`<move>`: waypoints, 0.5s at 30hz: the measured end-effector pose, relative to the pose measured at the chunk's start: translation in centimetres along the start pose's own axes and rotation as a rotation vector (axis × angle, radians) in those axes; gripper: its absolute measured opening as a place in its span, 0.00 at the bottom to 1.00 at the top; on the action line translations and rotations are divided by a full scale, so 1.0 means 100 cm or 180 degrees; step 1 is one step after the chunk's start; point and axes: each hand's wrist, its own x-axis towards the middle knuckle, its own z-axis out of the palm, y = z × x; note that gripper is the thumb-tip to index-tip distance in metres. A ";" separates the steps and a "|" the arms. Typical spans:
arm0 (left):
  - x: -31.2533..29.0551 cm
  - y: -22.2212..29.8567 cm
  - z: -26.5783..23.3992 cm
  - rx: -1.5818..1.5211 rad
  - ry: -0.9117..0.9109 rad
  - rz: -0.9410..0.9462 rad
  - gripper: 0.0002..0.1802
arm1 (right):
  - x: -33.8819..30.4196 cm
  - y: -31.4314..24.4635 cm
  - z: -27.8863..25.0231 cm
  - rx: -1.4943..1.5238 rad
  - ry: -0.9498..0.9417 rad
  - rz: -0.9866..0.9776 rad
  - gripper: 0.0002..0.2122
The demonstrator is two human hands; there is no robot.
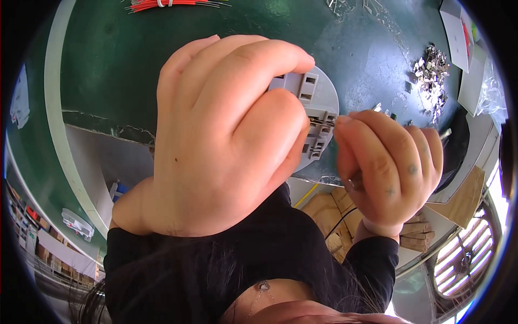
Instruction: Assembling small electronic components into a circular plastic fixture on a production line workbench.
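Observation:
My left hand (pixel 232 135) fills the middle of the view, fingers curled over a grey plastic housing (pixel 325 86) with a rounded edge. Square slots and raised ribs show on the housing's face; my left hand hides its left part. At the housing's right side is my right hand (pixel 386 167), its thumb and index finger pinched together at the rim. A thin metal piece (pixel 322 122) lies across the slots, between the fingertips of both hands. Its far end disappears at my right fingertips, so its full shape cannot be made out.
On the green tabletop (pixel 118 65), a bundle of red wires (pixel 172 4) lies at the far left. Small shiny metal parts (pixel 431 75) are heaped at the right, near white boxes (pixel 458 38) and a clear plastic bag (pixel 492 94). Flattened cardboard (pixel 337 216) stands below the table edge.

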 end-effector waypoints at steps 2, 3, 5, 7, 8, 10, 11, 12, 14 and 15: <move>0.001 -0.001 0.002 0.0011 0.0062 0.0020 0.14 | 0.004 -0.005 -0.004 -0.0135 -0.0131 0.0048 0.08; 0.000 -0.001 0.002 0.0041 0.0095 0.0018 0.14 | 0.009 -0.011 -0.004 -0.0214 -0.0170 0.0124 0.08; 0.000 -0.003 0.002 -0.0004 0.0054 0.0039 0.14 | 0.016 -0.024 -0.004 -0.0415 -0.0278 0.0320 0.09; 0.003 -0.006 0.001 -0.0112 -0.0026 0.0081 0.13 | 0.013 -0.036 -0.006 -0.0581 -0.0489 0.0442 0.09; 0.005 -0.007 0.001 -0.0138 -0.0035 0.0089 0.13 | 0.012 -0.038 -0.007 -0.0683 -0.0676 0.0500 0.10; 0.009 -0.010 -0.001 -0.0272 -0.0149 -0.0051 0.11 | 0.009 -0.036 -0.011 -0.0859 -0.0910 0.0621 0.10; 0.011 -0.011 -0.002 -0.0369 -0.0208 -0.0095 0.11 | 0.007 -0.028 -0.012 -0.0330 -0.0785 0.0894 0.10; 0.011 -0.012 -0.004 -0.0459 -0.0217 -0.0040 0.11 | 0.004 -0.019 -0.015 0.0196 -0.0640 0.1161 0.11; 0.016 -0.007 -0.002 -0.0516 -0.0230 -0.0197 0.09 | -0.014 -0.005 -0.029 0.0632 -0.0492 0.1486 0.11; 0.012 -0.005 -0.002 -0.0492 -0.0212 -0.0331 0.09 | -0.030 -0.007 -0.031 0.0805 -0.0071 0.1910 0.12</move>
